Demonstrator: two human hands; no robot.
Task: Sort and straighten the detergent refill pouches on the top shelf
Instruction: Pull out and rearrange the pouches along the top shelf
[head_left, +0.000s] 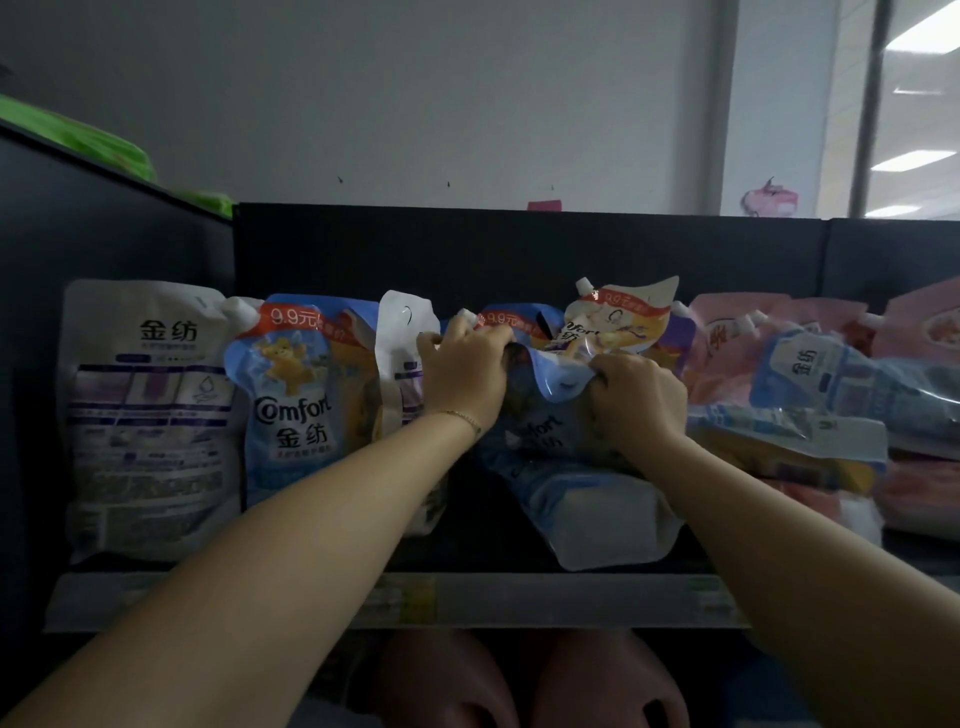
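The fingers (439, 343) of the left hand (465, 366) are curling over the top of a blue pouch (597, 519) by its spout. Those of the right hand (636, 400) are bunching the same crumpled top, so both are gripping it. The pouch is sagging mid-shelf (519, 597), its base bulging toward the front edge. A yellow pouch (618, 317) is standing just behind. A bear pouch (296, 405) and a white pouch (150, 415) are standing upright toward the left end. Pink pouches (727, 353) are leaning toward the right end, with others lying flat there.
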